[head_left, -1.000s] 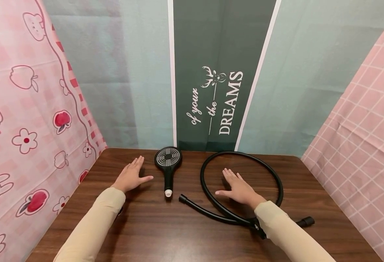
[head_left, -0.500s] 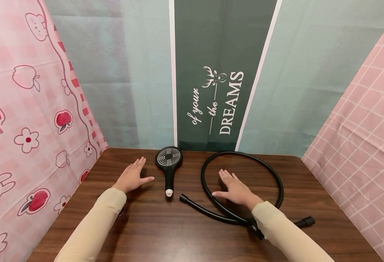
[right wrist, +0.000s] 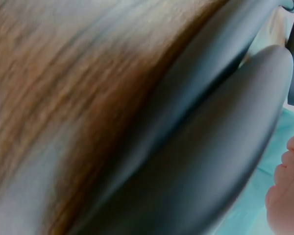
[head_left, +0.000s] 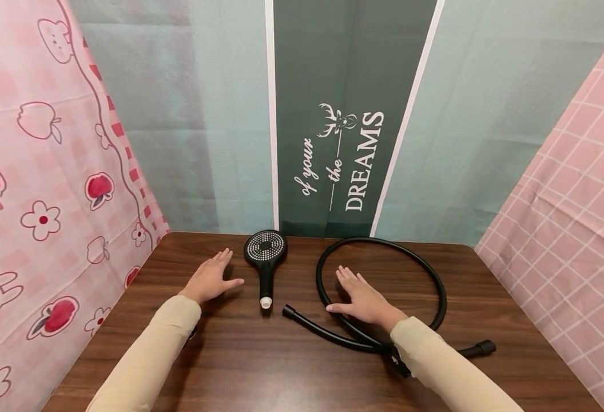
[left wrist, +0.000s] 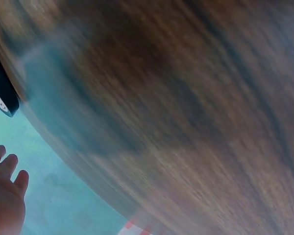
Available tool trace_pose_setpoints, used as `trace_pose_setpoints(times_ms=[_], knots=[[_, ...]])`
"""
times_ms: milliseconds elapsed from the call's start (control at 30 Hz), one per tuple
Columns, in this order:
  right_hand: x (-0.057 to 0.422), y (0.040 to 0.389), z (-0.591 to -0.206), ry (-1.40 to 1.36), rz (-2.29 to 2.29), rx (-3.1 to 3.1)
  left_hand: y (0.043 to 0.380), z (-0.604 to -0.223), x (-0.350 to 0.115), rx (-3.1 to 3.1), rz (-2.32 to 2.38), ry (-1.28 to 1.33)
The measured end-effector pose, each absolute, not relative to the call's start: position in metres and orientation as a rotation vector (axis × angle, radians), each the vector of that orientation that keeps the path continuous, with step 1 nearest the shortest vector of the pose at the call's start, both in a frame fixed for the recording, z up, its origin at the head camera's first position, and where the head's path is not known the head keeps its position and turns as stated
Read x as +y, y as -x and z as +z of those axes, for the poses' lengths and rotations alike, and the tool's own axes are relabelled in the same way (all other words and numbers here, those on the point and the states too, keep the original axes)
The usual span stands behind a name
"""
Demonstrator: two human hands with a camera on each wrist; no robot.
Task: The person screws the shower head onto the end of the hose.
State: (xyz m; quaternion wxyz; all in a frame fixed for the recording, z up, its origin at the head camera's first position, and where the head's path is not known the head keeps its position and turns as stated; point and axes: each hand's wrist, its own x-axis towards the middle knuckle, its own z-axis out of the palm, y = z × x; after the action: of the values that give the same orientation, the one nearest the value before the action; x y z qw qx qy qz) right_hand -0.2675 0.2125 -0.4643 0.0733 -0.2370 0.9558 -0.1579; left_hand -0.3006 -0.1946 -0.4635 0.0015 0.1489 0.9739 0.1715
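A black shower head (head_left: 265,257) lies face up on the wooden table, its handle toward me and a white tip at the handle's end. My left hand (head_left: 209,278) is stretched out just left of it, fingers straight, holding nothing. To the right lies a black shower hose (head_left: 438,280), bent into one big loop with both ends sticking out. Over the loop's left side is my right hand (head_left: 366,300), fingers extended and nothing in its grasp; whether it touches the hose I cannot tell. My right sleeve hides part of the hose's crossing. In the left wrist view the shower head (left wrist: 2,93) shows only partly.
The brown wooden table (head_left: 281,366) ends at a blue-green cloth (head_left: 168,143) with a dark printed stripe. Pink patterned cloth (head_left: 44,171) hangs on the left, and pink checked cloth (head_left: 569,171) on the right.
My right hand has moved left across the hose loop, toward the shower head. The left hand has barely shifted. The shower head and hose lie as before.
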Motion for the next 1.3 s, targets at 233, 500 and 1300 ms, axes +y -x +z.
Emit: trace_pose_setpoints(times_ms=[233,500,1300], knots=[[0.204,0.269,-0.465,0.747,-0.506,2.853,0.301,-0.462,-0.19,3.056,0.536,-0.504],[0.196,0.262,-0.466,0.843,-0.517,2.794,0.3,-0.463,-0.188,3.058,0.512,-0.536],[0.184,0.258,-0.465,0.837,-0.57,2.736,0.301,-0.463,-0.17,3.023,0.624,-0.517]])
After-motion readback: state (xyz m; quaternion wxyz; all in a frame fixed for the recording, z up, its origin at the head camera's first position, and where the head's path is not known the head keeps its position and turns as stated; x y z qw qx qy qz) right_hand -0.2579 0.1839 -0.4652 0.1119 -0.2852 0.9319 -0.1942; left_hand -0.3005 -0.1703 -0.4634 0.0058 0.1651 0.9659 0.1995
